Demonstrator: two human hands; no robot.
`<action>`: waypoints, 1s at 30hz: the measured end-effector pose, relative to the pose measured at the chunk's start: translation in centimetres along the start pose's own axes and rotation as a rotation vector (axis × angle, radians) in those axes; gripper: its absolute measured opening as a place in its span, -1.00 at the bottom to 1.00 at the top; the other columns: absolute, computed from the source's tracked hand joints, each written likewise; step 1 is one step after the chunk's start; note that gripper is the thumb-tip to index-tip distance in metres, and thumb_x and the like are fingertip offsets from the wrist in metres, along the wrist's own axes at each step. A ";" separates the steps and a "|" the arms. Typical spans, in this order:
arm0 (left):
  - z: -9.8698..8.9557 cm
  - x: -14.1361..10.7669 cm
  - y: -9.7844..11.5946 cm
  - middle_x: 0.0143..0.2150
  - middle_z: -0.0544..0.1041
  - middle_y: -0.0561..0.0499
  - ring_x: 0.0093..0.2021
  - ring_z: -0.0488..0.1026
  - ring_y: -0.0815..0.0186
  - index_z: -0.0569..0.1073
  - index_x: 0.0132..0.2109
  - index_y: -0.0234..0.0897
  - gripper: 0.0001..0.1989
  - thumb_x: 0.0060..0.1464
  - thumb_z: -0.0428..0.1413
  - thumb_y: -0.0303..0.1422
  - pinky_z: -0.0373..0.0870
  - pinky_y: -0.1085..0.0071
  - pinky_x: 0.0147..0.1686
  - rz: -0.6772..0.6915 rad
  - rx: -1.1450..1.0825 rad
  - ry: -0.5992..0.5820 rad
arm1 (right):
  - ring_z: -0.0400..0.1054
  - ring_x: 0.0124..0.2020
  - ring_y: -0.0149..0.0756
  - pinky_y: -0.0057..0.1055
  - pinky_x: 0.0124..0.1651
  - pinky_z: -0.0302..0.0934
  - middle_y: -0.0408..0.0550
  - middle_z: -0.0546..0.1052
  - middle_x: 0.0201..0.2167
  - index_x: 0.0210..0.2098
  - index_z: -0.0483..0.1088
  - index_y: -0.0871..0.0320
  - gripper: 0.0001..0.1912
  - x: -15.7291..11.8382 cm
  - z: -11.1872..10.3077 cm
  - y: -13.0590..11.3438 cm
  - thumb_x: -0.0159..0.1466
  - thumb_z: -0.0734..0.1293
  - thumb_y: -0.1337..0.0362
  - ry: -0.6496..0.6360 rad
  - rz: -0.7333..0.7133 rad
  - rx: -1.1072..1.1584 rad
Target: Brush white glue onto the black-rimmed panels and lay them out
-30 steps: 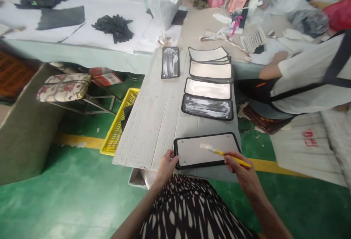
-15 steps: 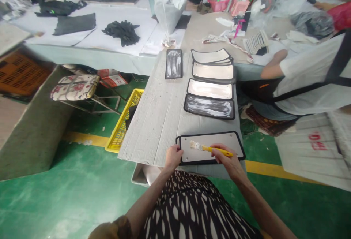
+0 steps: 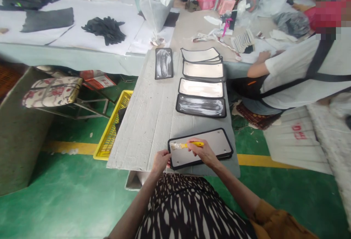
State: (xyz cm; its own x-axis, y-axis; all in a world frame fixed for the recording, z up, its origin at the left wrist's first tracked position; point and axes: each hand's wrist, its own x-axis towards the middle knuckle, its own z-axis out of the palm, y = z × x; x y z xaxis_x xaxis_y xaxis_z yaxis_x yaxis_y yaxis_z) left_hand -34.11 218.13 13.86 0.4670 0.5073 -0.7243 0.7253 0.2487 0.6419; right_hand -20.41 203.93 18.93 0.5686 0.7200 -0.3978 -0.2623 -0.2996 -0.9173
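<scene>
A grey panel with a black border (image 3: 203, 146) lies near the front edge of the cardboard-covered surface, over at least one more panel. My right hand (image 3: 199, 150) is closed round a yellow-handled brush (image 3: 183, 145), its white-smeared bristles at the panel's left end. At that same end, the fingers of my left hand (image 3: 161, 160) pinch the panel's left edge. Farther back lie a black panel streaked with white (image 3: 200, 106), a pale panel (image 3: 201, 88) and a stack of pale panels (image 3: 203, 69). Another streaked panel (image 3: 163, 63) lies upright to their left.
A long table (image 3: 131, 21) with black cloth pieces (image 3: 105, 30) and a white bag (image 3: 157, 8) stands behind. A person in white (image 3: 290, 70) sits at the right. A yellow crate (image 3: 105, 136) and a cushioned stool (image 3: 52, 92) are at the left.
The brush has moved left along the panel to its left end. The front panel has turned, its right end now lower. The whole view has shifted, so the tables appear farther left.
</scene>
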 end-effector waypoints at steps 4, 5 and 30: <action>-0.3 0.0 0.2 -0.70 0.33 0.10 -0.65 0.32 0.38 0.36 -0.62 -0.29 -0.89 -0.29 0.06 -0.35 0.30 0.50 -0.67 0.018 -0.001 -0.041 | 0.13 -0.59 -0.50 -0.55 -0.54 0.05 -0.20 0.36 -0.58 -0.40 0.43 0.22 -0.75 1.1 -0.2 1.4 0.11 0.24 0.17 0.014 0.006 -0.048; -0.4 0.0 0.2 -0.70 0.34 0.10 -0.65 0.33 0.37 0.37 -0.61 -0.29 -0.88 -0.30 0.06 -0.32 0.30 0.50 -0.67 0.023 0.000 -0.050 | 0.13 -0.60 -0.50 -0.56 -0.55 0.05 -0.20 0.36 -0.59 -0.41 0.43 0.22 -0.75 1.3 -0.7 1.7 0.11 0.23 0.17 0.048 0.010 -0.066; 1.5 -0.7 -0.7 -0.65 0.40 0.08 -0.58 0.34 0.35 0.41 -0.53 -0.31 -0.75 -0.29 0.10 -0.18 0.29 0.48 -0.60 0.076 -0.090 0.089 | 0.42 -0.37 -0.29 -0.45 -0.37 0.13 0.02 0.52 -0.27 -0.13 0.45 0.17 -0.74 -7.5 -9.0 2.8 0.32 0.16 0.32 0.454 0.188 -1.273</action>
State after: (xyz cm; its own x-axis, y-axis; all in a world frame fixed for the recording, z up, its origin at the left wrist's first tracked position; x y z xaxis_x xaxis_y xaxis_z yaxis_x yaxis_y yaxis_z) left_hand -34.16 216.39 13.56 0.4690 0.5976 -0.6503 0.6397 0.2778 0.7166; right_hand -18.37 192.01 19.19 0.8731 0.4110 -0.2621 0.3893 -0.9115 -0.1327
